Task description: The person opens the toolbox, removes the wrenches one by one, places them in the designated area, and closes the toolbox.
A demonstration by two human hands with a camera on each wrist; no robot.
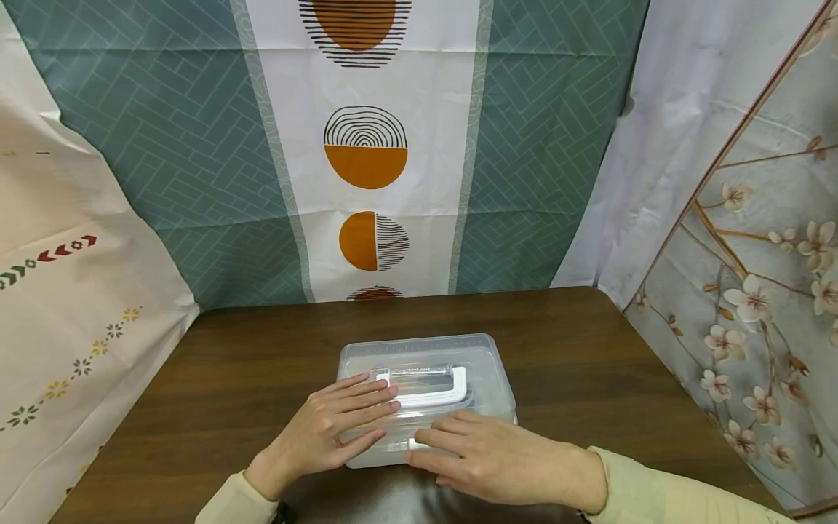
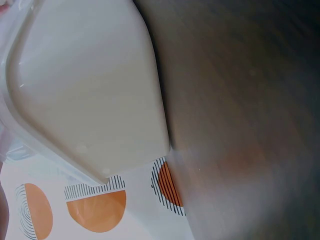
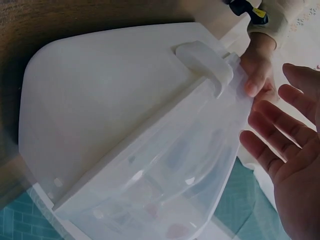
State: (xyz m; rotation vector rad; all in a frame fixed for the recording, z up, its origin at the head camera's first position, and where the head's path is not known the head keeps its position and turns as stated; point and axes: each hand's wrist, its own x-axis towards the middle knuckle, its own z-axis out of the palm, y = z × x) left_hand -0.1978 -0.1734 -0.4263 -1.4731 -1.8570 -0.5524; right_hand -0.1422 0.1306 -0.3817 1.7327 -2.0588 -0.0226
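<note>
The grip of the left hand [image 1: 327, 422] is relaxed, clamped on nothing: its fingers are straight and lie over the left part of a box lid [image 1: 373, 356], with the fingertips at the left end of a white handle [image 1: 435, 399]. The lid belongs to a translucent plastic box [image 3: 105, 95], which sits at the near side of the table [image 1: 262, 364], about midway between left and right. The handle lies on top of the lid; whatever is inside the box is too blurred to name. Right of the left hand, at the middle of the box's near side, is a white latch [image 3: 205, 62]. By it is the right hand [image 1: 487, 455], reaching in from the right over the near right part of the box. Its grip is also clamped on nothing; the right wrist view shows the fingers spread apart and slightly bent.

Around the table hang cloths: at left a cream cloth [image 1: 72, 291] with small flower motifs, at the far side a teal-and-white cloth [image 1: 366, 87] with orange and striped circles, at right a pale cloth [image 1: 746, 349] printed with blossoming branches. Both sleeves [image 1: 655, 484] are pale yellow.
</note>
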